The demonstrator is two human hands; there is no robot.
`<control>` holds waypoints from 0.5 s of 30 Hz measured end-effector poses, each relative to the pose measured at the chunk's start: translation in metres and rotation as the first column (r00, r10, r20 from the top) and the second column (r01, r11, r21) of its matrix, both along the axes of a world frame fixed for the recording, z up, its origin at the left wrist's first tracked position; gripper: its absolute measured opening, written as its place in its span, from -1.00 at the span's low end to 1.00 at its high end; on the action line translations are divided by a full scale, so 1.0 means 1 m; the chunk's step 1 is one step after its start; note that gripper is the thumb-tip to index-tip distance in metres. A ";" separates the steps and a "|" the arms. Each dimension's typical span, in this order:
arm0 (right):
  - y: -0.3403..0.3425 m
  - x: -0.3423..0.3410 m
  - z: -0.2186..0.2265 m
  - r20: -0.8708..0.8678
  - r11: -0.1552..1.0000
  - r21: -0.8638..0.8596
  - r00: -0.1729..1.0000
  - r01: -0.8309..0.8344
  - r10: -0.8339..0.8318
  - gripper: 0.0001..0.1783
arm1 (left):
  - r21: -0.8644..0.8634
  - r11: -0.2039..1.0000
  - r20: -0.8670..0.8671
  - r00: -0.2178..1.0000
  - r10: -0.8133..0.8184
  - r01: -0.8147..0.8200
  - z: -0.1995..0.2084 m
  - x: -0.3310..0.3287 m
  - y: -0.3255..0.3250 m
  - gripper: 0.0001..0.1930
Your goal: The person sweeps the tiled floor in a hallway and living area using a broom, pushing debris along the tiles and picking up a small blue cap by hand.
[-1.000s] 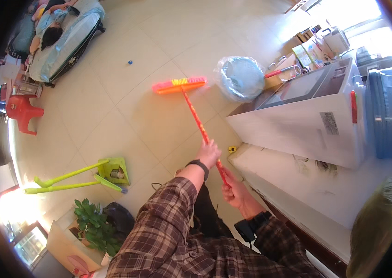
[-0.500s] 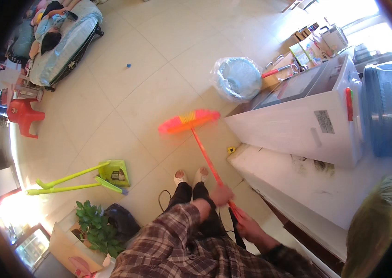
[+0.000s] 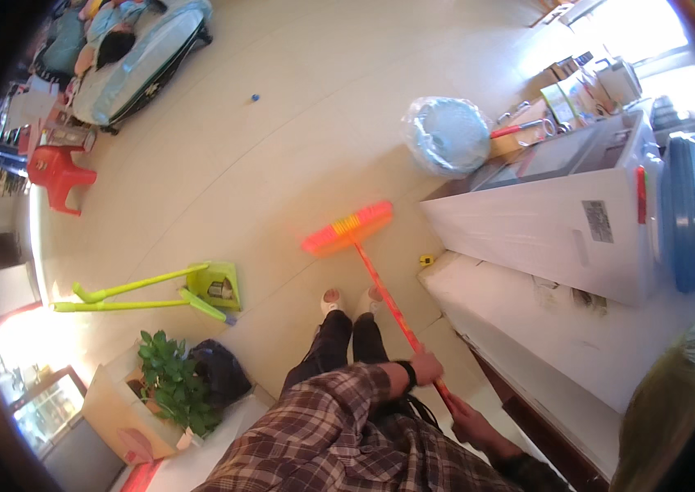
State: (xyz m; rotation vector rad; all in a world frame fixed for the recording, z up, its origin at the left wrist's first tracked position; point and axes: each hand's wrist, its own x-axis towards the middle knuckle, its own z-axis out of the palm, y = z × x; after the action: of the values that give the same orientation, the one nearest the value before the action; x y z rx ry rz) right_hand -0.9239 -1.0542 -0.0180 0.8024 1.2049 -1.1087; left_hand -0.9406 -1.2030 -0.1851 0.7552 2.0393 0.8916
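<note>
A broom is held in both my hands, its red-orange handle (image 3: 397, 313) slanting up and left from my waist. My left hand (image 3: 426, 367), with a black band at the wrist, is closed around the handle. Lower down, near the handle's end, my right hand (image 3: 470, 424) is wrapped round it too. The pink and orange broom head (image 3: 335, 235), with a yellow patch, is slightly blurred over the tiled floor just beyond my feet (image 3: 333, 300). Whether its bristles touch the floor I cannot tell.
Left stands a lime-green long-handled dustpan (image 3: 232, 276), near a leafy plant (image 3: 169, 385) and black bag (image 3: 220, 371). A red stool (image 3: 56, 174) and a bed (image 3: 146, 61) with a person lie farther left. Right are a white cabinet (image 3: 520, 234), lined bin (image 3: 446, 135) and yellow tape measure (image 3: 426, 261).
The broom head has come closer to my feet and its right end now tilts farther up. Both hands keep their hold on the handle. The whole view has shifted slightly.
</note>
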 end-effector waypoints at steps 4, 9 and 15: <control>-0.014 -0.016 0.027 -0.142 0.874 0.126 0.864 -0.469 0.484 -0.50 | 0.073 0.996 0.048 0.997 0.056 -0.060 0.029 0.013 -0.005 -0.91; -0.113 -0.054 -0.062 -0.551 0.809 0.003 0.674 -0.587 0.492 -0.50 | -0.143 0.851 -0.266 0.848 0.459 -0.506 -0.050 0.004 -0.109 -0.96; -0.252 -0.073 -0.117 -0.388 0.919 -0.115 0.869 -0.377 0.308 -0.60 | -0.199 0.696 -0.513 0.679 0.526 -0.690 -0.059 -0.029 -0.262 -0.91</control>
State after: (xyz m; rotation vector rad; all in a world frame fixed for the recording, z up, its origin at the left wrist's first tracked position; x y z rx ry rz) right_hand -0.9970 -1.3062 -0.1346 0.2210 1.4592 -1.0767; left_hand -0.9691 -1.4648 -0.2445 -0.0151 2.8390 0.6670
